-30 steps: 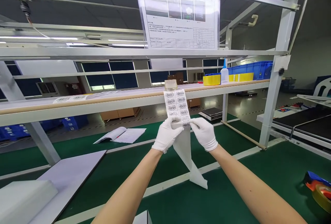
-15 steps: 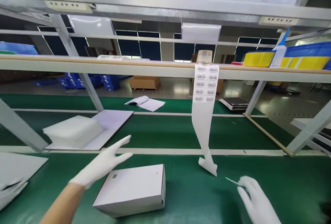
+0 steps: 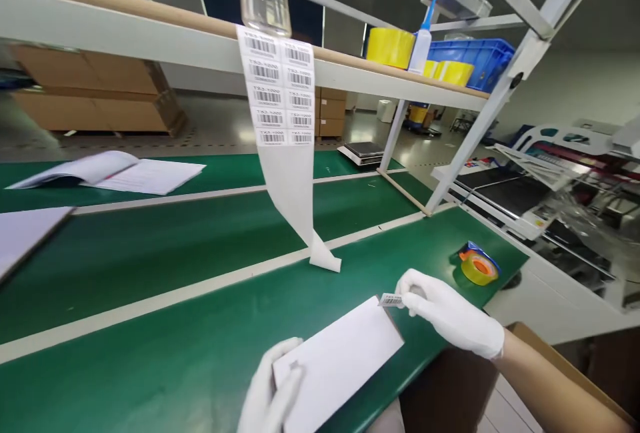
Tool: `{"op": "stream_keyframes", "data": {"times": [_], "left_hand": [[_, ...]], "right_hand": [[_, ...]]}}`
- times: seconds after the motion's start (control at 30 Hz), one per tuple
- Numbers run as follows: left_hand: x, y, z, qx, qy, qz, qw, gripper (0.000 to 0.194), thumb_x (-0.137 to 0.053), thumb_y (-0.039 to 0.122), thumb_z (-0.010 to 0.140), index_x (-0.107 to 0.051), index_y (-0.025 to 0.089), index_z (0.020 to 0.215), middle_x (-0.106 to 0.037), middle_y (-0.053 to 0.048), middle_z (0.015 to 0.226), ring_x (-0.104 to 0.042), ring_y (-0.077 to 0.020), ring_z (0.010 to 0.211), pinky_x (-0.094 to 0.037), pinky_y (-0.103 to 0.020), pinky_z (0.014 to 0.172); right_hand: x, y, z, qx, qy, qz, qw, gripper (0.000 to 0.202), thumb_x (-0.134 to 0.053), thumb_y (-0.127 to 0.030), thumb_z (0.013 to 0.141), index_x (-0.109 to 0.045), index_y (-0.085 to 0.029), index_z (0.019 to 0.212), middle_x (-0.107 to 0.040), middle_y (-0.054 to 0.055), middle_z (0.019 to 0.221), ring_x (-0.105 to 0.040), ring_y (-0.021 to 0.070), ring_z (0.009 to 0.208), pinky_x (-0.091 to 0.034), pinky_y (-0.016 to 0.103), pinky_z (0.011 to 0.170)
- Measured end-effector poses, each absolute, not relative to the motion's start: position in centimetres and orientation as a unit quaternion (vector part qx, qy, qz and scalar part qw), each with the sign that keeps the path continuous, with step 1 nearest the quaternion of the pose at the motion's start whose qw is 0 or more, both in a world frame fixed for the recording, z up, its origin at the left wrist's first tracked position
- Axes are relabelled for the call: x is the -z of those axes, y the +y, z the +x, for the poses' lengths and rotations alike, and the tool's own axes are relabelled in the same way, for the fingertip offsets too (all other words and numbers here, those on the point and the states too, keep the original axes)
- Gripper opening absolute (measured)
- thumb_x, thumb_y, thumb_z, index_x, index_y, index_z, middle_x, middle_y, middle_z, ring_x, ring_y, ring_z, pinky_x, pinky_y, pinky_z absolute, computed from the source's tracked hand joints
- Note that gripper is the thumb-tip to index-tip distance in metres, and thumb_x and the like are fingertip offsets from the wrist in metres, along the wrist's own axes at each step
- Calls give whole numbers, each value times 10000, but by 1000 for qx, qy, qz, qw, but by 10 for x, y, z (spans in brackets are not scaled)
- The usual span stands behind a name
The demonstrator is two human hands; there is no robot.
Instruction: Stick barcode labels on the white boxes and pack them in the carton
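Note:
My left hand, in a white glove, grips the left end of a white box at the bottom centre. Beyond the box's far right corner, my right hand, also gloved, pinches a small barcode label between thumb and fingers. The label is at the box's corner; whether it touches the box I cannot tell. A strip of barcode labels hangs from the shelf, its bare backing curling down to the green table.
On the shelf edge stand a clear tape roll, yellow tape rolls, a glue bottle and a blue bin. A tape dispenser lies at the table's right. An open booklet lies farther back.
The view has swung right and closer. My left hand has gone from open above the box to gripping it. The box is now turned, with my right hand and the label at its corner.

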State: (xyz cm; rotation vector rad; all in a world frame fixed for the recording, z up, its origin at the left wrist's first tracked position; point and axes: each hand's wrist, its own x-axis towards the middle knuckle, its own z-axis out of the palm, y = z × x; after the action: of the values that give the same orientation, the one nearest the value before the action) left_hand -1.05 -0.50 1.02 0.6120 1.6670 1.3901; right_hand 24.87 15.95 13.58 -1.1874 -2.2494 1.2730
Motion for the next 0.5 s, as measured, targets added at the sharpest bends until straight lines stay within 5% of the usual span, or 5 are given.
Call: {"op": "stream_keyframes", "data": {"times": [0.13, 0.37, 0.5], "left_hand": [[7, 6, 28, -548, 632, 349, 423, 538, -645, 606, 850, -627, 217, 1221, -673, -127, 1343, -596, -371, 1292, -384, -560, 1182], [-7, -8, 16, -442, 596, 432, 513, 844, -760, 363, 771, -335, 273, 1494, -358, -154, 1634, -361, -374, 1512, -267, -605, 1255], [-30, -10, 12, -418, 590, 409, 557, 854, -745, 241, 721, -331, 296, 1466, -307, -130, 1643, -335, -365, 1526, -340, -569, 1241]], "right_hand": [[-153, 148, 250, -449, -777, -433, 84, 115, -459, -255, 1039, -509, -237, 937, -670, -37, 773, -581, 163, 703, -442, 282, 682], [-139, 124, 222, -446, -762, -470, 13, 160, -459, -127, 938, -515, -232, 832, -605, -69, 649, -557, 156, 678, -416, 274, 672], [-123, 113, 197, -429, -778, -458, -16, 161, -496, -129, 901, -510, -230, 777, -600, -60, 694, -546, 155, 711, -388, 278, 667]]}}
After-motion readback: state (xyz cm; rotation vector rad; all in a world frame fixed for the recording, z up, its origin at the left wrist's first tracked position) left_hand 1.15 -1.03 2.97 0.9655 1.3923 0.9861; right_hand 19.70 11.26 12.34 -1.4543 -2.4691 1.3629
